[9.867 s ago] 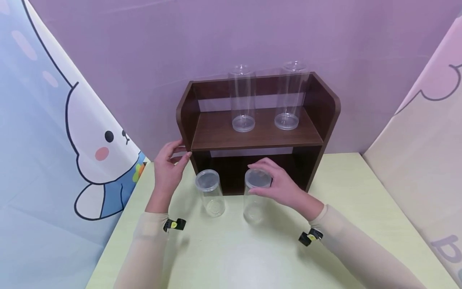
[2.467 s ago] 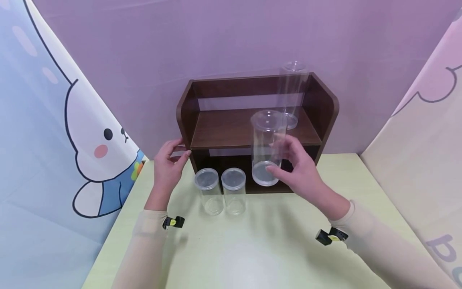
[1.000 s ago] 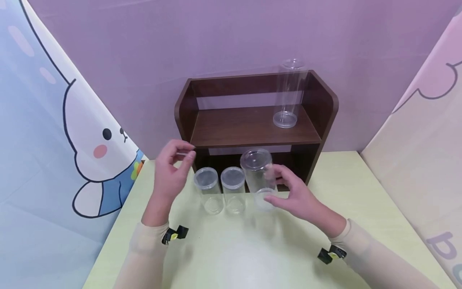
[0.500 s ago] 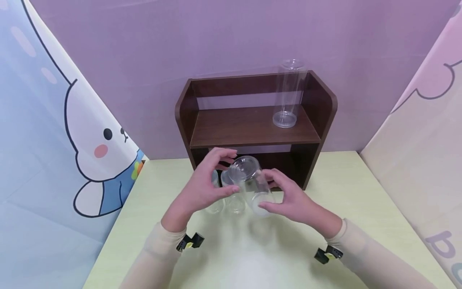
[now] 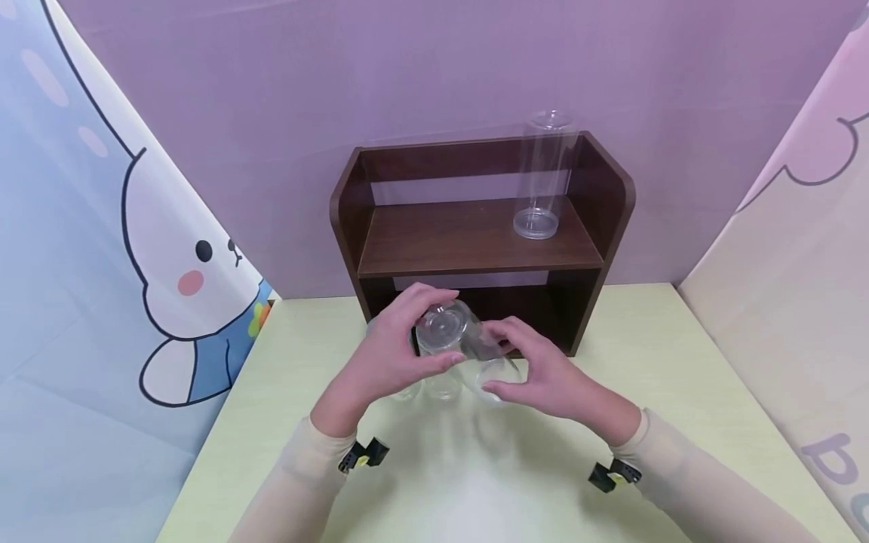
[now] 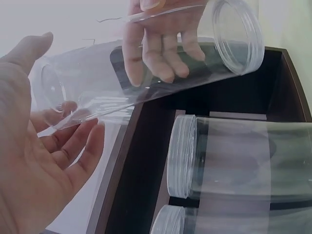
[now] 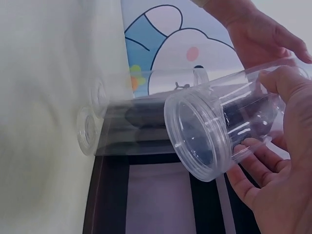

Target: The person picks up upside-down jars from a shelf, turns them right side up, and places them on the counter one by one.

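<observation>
A clear lidded jar is held tilted above the table, its lidded end low and its base up to the left. My left hand holds the base end, with thumb and fingers around it. Near the lid, my right hand grips the jar's side between thumb and fingers. Two more lidded jars stand close together on the table, partly hidden behind my left hand in the head view. Another clear jar stands upside down on the upper shelf, at the right.
A dark brown two-tier shelf stands at the back of the pale table, behind the jars. Purple cloth hangs behind it. Printed cloths hang at the left and right sides.
My right hand has brought one jar down from the upper shelf. My left hand has left the shelf's side and come to the jar's base. The jar has tipped from upright to tilted left.
</observation>
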{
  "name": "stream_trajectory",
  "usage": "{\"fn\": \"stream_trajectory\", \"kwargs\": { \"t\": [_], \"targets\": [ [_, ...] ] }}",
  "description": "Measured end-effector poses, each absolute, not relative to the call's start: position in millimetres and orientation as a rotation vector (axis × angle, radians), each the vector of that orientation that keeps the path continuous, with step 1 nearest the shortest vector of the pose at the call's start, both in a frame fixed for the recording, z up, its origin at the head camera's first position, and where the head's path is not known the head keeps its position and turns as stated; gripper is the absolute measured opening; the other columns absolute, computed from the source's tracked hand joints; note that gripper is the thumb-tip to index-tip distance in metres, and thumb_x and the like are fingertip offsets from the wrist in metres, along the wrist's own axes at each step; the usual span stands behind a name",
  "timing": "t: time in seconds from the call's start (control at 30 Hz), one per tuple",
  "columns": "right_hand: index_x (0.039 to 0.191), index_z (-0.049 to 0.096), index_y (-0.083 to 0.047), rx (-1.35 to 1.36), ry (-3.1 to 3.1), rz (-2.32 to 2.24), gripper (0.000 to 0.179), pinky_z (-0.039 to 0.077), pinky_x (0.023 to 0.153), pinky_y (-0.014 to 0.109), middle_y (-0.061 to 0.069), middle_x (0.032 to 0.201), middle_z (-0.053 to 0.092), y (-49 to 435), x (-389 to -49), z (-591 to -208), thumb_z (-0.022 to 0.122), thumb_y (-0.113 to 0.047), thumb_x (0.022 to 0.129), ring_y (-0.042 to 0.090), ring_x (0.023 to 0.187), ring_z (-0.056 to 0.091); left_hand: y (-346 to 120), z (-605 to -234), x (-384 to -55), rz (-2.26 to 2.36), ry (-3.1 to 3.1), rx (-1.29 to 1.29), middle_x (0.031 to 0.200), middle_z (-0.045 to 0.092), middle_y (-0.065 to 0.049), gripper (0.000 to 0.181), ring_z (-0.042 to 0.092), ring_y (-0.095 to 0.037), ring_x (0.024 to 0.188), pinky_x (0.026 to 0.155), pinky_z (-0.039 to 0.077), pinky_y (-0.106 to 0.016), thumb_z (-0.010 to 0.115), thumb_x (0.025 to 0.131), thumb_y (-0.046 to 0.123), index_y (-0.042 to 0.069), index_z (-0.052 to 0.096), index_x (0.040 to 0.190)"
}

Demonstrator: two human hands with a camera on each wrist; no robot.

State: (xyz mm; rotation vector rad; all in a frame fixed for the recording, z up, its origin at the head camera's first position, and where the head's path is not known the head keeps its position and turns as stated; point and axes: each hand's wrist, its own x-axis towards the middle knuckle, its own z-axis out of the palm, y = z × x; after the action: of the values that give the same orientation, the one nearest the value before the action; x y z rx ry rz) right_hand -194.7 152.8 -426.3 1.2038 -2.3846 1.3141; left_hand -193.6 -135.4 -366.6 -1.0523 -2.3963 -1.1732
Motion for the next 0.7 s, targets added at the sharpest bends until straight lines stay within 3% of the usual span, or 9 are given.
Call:
{"fn": "stream_trajectory", "kwargs": {
  "t": [0.23,0.37,0.7],
  "targets": [
    [0.157,0.058,-0.018,1.221,-2.401,1.135,0.079,0.057,0.108,0.043,-0.002,0.137,0.064,162,-198,-420,0.096,-0.017,0.087,0.019,0.124,0.062,-146,-371,-191,-1.217,-2.456,-1.052,0.139,0.060,0.010,0.076,0.062,-0.010,0.117,0.097,0.063,-0.034,0.095,0.090,0.027,0.026,0.060,0.157],
    [0.156,0.059,-0.016,1.255,-2.389,1.062,0.079,0.057,0.107,0.040,0.001,0.138,0.064,167,-199,-411,0.096,-0.017,0.087,0.021,0.126,0.062,-151,-374,-189,-1.244,-2.479,-1.056,0.141,0.059,0.009,0.075,0.061,-0.013,0.122,0.097,0.063,-0.036,0.094,0.090,0.023,0.026,0.059,0.156],
    [0.152,0.064,-0.018,1.258,-2.455,0.909,0.070,0.056,0.106,0.040,-0.006,0.144,0.062,178,-195,-390,0.095,-0.026,0.089,0.016,0.131,0.056,-157,-383,-185,-1.355,-2.469,-1.092,0.139,0.063,-0.008,0.067,0.061,-0.018,0.123,0.095,0.065,-0.035,0.096,0.086,0.013,0.009,0.058,0.140]
  ]
}}
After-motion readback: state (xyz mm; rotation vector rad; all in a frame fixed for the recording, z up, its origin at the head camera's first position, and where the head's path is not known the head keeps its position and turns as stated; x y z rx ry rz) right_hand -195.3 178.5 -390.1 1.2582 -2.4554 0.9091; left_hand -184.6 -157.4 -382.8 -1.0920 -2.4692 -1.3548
